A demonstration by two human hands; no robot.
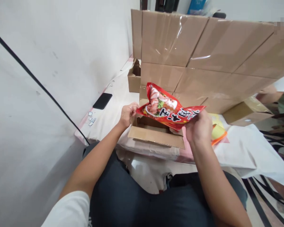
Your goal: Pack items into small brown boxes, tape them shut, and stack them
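A red food packet [168,108] with printed pictures and white lettering is held flat just above an open cardboard box [156,135]. My right hand [198,128] grips the packet's right end, fingers closed round it. My left hand [128,114] pinches the packet's left corner, close to the box's left flap. The box stands on a low surface covered with white cloth [248,151], right in front of my knees. Its inside is mostly hidden by the packet.
A wall of stacked taped cartons [203,56] rises behind the box. A small open carton [133,75] and a black phone [102,101] lie at the left by the white wall. Yellow-orange packets [218,130] lie right. Another person's arm [271,94] shows at the far right.
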